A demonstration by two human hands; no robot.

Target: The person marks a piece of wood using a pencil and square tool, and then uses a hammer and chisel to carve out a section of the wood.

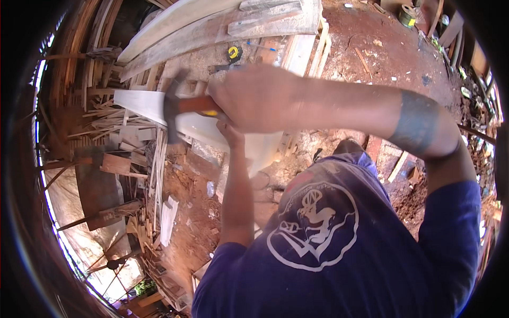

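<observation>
My right hand [254,98] is closed around the handle of a hammer [172,108], which is raised and blurred by motion. The hammer's dark head points left, over a pale, smooth board [139,100]. Under my right fist is my left hand [231,133], its wrist and part of the thumb side showing by the board. The left fingers are hidden behind the right hand, so what they touch does not show. Past the hammer, a yellow and black tape measure [233,52] lies on the dusty work surface, with a thin blue pen [265,47] to its right.
Long, wide planks [185,45] lie across the far side, with a short wooden piece [265,18] on top. Scrap sticks and offcuts [127,132] pile up on the left. Reddish dirt floor [392,58] with scattered chips stretches to the right, near a roll [407,16].
</observation>
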